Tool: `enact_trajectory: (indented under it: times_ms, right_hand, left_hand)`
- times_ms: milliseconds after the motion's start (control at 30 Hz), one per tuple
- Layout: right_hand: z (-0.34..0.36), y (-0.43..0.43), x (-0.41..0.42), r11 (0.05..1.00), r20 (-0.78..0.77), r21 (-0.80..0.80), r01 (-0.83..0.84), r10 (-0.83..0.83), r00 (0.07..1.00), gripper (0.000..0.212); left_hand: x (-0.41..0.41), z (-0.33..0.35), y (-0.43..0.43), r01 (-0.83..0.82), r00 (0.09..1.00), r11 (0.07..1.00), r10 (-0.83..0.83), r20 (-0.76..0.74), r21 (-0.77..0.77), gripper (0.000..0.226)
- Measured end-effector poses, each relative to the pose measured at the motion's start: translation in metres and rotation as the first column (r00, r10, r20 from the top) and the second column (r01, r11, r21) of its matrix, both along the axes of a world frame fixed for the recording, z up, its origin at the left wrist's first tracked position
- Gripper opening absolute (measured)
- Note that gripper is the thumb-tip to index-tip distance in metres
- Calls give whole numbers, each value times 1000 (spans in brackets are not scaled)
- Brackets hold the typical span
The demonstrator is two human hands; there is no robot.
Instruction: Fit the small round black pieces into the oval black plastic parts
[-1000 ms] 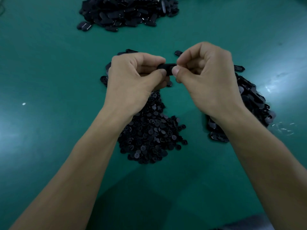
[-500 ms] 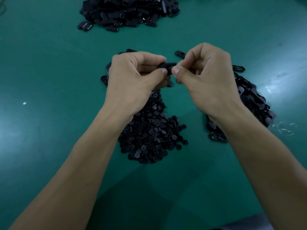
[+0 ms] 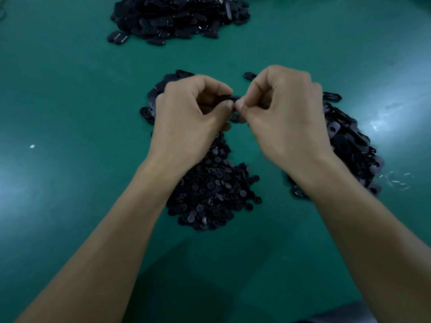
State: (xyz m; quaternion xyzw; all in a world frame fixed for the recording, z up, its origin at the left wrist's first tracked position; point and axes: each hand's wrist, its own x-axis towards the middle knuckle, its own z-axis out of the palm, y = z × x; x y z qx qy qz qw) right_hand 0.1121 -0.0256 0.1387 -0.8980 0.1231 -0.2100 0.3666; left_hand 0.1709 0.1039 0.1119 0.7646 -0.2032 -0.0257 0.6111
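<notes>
I have both hands together above the green bench (image 3: pixel 70 94). My left hand (image 3: pixel 186 120) and right hand (image 3: pixel 284 120) each curl their fingers and pinch one oval black part (image 3: pixel 229 99) between the thumb tips. I cannot tell whether a round piece is in it. Below my hands lies the heap of small round black pieces (image 3: pixel 214 190). A pile of oval parts (image 3: pixel 349 141) lies under my right wrist, and a far pile (image 3: pixel 177 17) lies at the bench's back.
</notes>
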Motion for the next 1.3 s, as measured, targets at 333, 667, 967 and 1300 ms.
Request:
enact_trajectory:
  times_ms: [333, 667, 967, 1300]
  right_hand:
    - [1, -12, 2, 996, 19, 29, -86, 86, 996, 20]
    - [-8, -32, 5, 887, -33, 397, -234, 268, 963, 6]
    - [-16, -31, 6, 897, -13, 384, -219, 243, 970, 7]
    - [-21, -24, 13, 927, 27, 346, -141, 140, 990, 8]
  left_hand:
    - [3, 1, 2, 31, 999, 999, -31, 7, 42, 10]
    - [2, 4, 4, 40, 987, 990, -60, -147, -132, 18]
    - [3, 5, 5, 29, 980, 989, -57, -191, -145, 17]
    - [5, 3, 6, 24, 995, 993, -35, -96, -115, 19]
